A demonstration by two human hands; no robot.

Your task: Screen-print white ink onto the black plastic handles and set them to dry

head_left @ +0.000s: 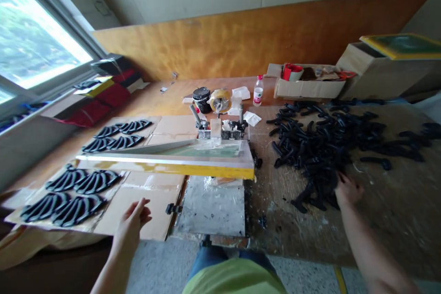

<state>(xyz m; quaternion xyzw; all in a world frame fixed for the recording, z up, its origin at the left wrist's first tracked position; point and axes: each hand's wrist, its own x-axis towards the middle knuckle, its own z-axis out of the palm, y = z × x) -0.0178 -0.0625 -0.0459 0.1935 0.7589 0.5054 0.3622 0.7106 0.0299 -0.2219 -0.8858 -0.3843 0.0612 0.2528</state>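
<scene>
My left hand (pixel 132 220) hovers with fingers apart over a sheet of cardboard (pixel 151 202) at the table's near edge, holding nothing. My right hand (pixel 347 189) reaches into a heap of black curved plastic pieces (pixel 324 142) on the right; its fingers are buried among them, so its grip is hidden. Between the hands a yellow-framed printing screen (pixel 165 161) is tilted up on its hinge over a grey printing plate (pixel 212 206). Rows of black curved pieces (pixel 69 193) lie fanned out on the cardboard to the left.
Behind the screen clamp (pixel 220 128) stand a black ink tub (pixel 201 98), a tape roll (pixel 220 100) and a small water bottle (pixel 258 90). Cardboard boxes (pixel 310 85) sit at the back right, one topped by another yellow frame (pixel 403 46). A window (pixel 31 41) is at left.
</scene>
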